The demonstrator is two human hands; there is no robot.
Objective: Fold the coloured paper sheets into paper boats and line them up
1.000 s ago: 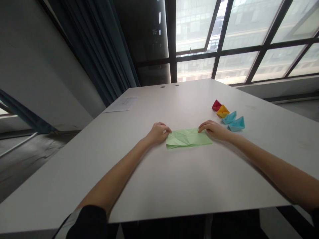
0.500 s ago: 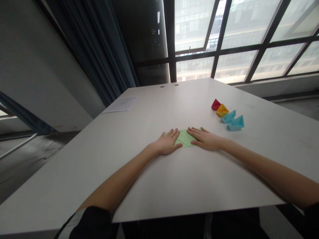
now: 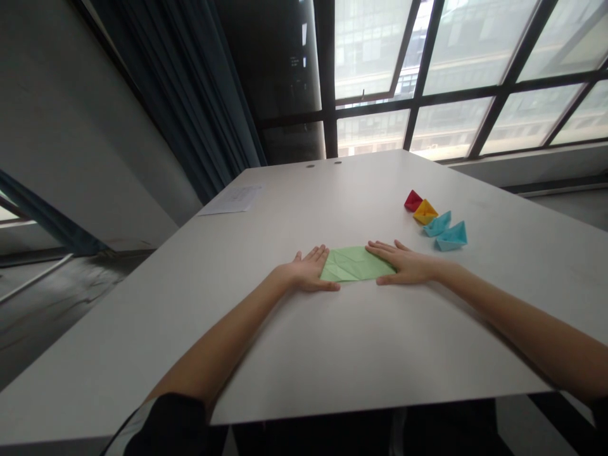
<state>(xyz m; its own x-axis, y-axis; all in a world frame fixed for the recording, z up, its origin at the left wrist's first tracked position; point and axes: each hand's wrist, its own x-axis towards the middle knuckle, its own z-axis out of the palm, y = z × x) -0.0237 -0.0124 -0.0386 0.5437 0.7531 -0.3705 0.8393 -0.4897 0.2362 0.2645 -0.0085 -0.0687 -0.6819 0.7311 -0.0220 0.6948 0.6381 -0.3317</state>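
Observation:
A sheet of light green paper (image 3: pixel 354 263) with crease lines lies flat on the white table (image 3: pixel 370 354). My left hand (image 3: pixel 311 271) rests at its left end, fingers stretched out and thumb extended along the near side. At the right end, my right hand (image 3: pixel 401 263) lies flat with its fingertips over the paper. Both hands are open, pressing down rather than gripping. The middle of the paper shows between them, while its two ends are partly covered by the hands.
To the right, folded paper boats stand in a slanting row: a red boat (image 3: pixel 413 201), a yellow boat (image 3: pixel 425 213) and two light blue boats (image 3: pixel 451 237). A printed white sheet (image 3: pixel 231 201) lies at the table's left edge. Windows and a blue curtain (image 3: pixel 190 88) are beyond.
My hands have slid apart, the left one leftward and the right one rightward, uncovering more of the green paper. The boats stay where they were.

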